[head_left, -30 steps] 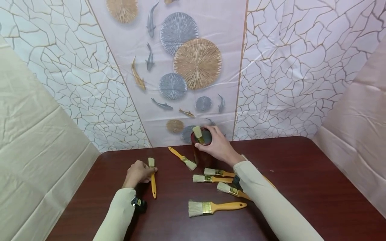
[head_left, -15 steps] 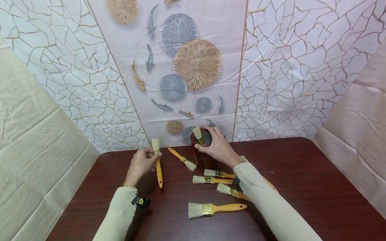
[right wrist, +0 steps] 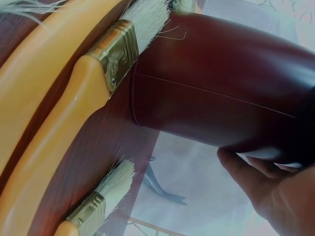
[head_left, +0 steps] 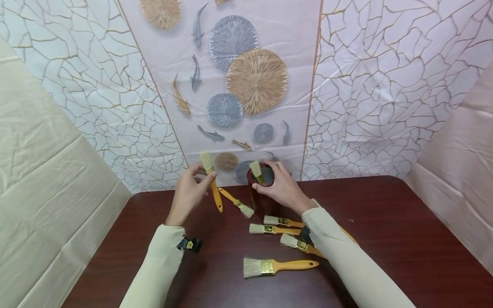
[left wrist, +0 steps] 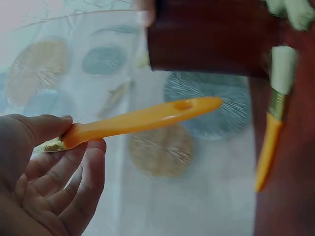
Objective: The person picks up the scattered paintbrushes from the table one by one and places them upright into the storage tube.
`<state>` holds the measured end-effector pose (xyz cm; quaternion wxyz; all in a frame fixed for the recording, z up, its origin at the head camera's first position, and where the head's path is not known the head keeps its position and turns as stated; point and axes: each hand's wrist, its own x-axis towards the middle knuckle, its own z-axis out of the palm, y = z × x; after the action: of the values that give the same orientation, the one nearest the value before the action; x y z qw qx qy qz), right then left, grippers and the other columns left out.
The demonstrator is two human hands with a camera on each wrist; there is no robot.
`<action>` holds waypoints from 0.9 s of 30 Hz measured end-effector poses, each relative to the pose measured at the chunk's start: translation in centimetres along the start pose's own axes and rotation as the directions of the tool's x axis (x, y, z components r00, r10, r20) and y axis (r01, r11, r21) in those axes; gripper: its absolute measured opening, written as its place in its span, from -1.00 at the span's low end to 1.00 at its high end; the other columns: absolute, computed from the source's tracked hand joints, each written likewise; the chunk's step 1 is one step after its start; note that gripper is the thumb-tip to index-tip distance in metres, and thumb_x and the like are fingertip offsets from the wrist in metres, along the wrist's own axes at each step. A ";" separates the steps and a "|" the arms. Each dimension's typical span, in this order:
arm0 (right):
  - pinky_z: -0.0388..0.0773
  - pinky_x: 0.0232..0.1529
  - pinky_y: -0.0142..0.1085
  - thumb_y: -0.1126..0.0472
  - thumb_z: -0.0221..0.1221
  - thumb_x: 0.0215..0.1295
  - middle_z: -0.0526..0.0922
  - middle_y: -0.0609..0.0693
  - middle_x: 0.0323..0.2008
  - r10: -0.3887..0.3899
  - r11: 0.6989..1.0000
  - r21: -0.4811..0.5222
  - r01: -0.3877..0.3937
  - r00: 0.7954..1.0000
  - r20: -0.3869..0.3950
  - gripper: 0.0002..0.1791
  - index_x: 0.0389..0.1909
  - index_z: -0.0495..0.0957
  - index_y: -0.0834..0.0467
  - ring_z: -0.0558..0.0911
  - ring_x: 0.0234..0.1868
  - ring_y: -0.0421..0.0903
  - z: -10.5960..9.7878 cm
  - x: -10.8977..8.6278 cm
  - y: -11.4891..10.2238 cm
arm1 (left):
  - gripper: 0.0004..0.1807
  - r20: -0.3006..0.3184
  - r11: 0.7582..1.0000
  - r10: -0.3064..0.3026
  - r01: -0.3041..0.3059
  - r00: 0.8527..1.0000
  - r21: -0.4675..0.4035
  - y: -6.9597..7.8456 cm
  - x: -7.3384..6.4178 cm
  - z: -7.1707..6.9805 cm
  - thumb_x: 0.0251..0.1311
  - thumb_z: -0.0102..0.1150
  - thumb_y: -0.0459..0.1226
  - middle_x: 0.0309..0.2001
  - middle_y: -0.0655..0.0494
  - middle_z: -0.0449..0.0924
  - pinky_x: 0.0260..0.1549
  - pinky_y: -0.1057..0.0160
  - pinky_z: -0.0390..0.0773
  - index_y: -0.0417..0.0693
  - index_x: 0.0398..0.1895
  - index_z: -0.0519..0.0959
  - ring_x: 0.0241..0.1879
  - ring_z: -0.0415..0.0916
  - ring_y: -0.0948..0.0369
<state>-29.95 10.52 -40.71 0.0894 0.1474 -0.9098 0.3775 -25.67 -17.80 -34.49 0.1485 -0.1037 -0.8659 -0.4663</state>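
Observation:
My left hand (head_left: 189, 192) pinches a paintbrush (head_left: 217, 196) near its ferrule, bristles up and yellow handle slanting down to the right. In the left wrist view the handle (left wrist: 142, 118) points toward the cup, and the bristles are mostly out of frame. At the back of the table, my right hand (head_left: 284, 188) grips a dark red cylindrical cup (right wrist: 221, 73) near its rim, thumb and fingers on either side. Another paintbrush (head_left: 256, 169) stands in that cup, bristles up, leaning to the left; its handle is hidden inside.
One paintbrush (head_left: 245, 209) lies on the table left of the cup's base. Several more lie in front, among them a wide paintbrush (head_left: 252, 268) nearest me; my right sleeve (head_left: 335, 244) partly covers some handles. A patterned cloth (head_left: 346, 107) hangs behind the table (head_left: 408, 231).
My left hand has lifted the paintbrush from low over the table's left side, moving it up and right toward the cup. My right hand stays on the cup.

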 end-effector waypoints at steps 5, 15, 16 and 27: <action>0.59 0.06 0.12 -0.41 0.35 0.24 0.33 0.07 0.39 0.002 1.000 -0.006 -0.002 1.000 0.009 0.05 0.63 0.19 -0.08 0.59 0.11 0.13 -0.1 0.0 0.1 | -0.77 -0.029 0.997 0.067 -0.068 0.997 -0.035 2.6 0.9 0.1 0.50 0.28 -0.14 -0.19 -0.05 0.76 -0.47 0.05 0.74 -0.11 -0.02 0.68 -0.37 0.76 0.11; 0.58 0.07 0.17 -0.34 0.39 0.25 0.30 0.06 0.44 0.015 1.000 -0.007 -0.015 1.000 -0.005 0.02 0.63 0.20 -0.09 0.61 0.11 0.19 -0.2 0.1 0.0 | -0.80 0.003 0.979 0.170 -0.169 0.985 -0.112 7.3 3.2 1.2 0.49 0.30 -0.20 -0.15 -0.08 0.75 -0.37 0.10 0.76 -0.19 -0.09 0.71 -0.17 0.75 0.04; 0.58 0.08 0.18 -0.34 0.39 0.25 0.30 0.06 0.45 0.017 1.000 -0.008 -0.017 1.000 -0.006 0.02 0.62 0.20 -0.09 0.60 0.12 0.19 -0.2 0.1 0.0 | -0.80 0.008 0.979 0.181 -0.180 0.983 -0.100 7.7 3.4 1.4 0.49 0.30 -0.20 -0.14 -0.07 0.75 -0.34 0.09 0.76 -0.18 -0.10 0.71 -0.15 0.75 0.05; 0.60 0.01 0.09 -0.39 0.37 0.24 0.32 0.04 0.40 0.014 1.000 -0.006 -0.014 1.000 0.003 0.02 0.62 0.21 -0.10 0.60 0.02 0.12 -0.1 0.2 0.0 | -0.82 0.065 0.971 0.234 -0.230 0.970 -0.068 9.7 5.6 3.0 0.43 0.36 -0.22 -0.11 -0.04 0.75 -0.36 0.13 0.75 -0.12 -0.04 0.74 -0.06 0.73 0.07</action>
<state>-30.11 10.54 -40.64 0.0857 0.1412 -0.9121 0.3752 -28.29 -9.75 -26.58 0.1673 -0.2253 -0.8383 -0.4674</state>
